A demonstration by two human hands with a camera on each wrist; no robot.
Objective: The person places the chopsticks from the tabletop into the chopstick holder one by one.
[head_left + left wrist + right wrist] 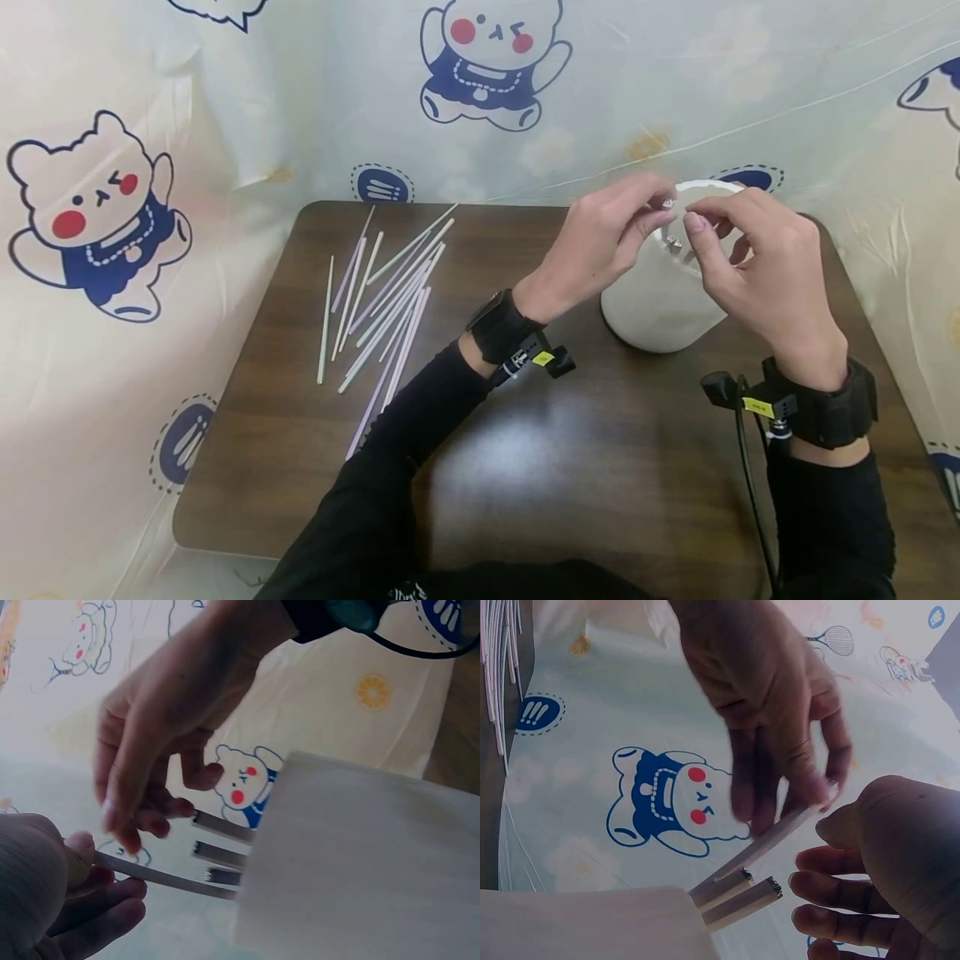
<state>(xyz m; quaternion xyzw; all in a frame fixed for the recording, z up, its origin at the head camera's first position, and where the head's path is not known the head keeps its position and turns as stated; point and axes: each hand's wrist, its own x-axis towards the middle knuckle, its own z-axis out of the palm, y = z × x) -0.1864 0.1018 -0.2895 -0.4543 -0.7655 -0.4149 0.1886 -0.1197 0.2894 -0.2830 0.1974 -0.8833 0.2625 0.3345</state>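
My left hand (600, 237) is over the near rim of a white round container (660, 312). Between its thumb and fingers it pinches the upper end of a slim, pale, flat-looking stick (780, 830), whose lower part goes into the container. Beside that one, several other sticks (225, 827) with dark, jagged-looking ends poke out of the opening. Close by on the right is my right hand (772, 258), its fingers loosely bent and the thumb near the index finger. In the right wrist view it appears apart from the stick, holding nothing.
Several thin pastel sticks (326, 325) lie loosely spread on the left of the brown wooden table (525, 433). A cartoon-printed sheet (315, 100) hangs behind and at both sides. A black cable (750, 467) runs down from the right wrist.
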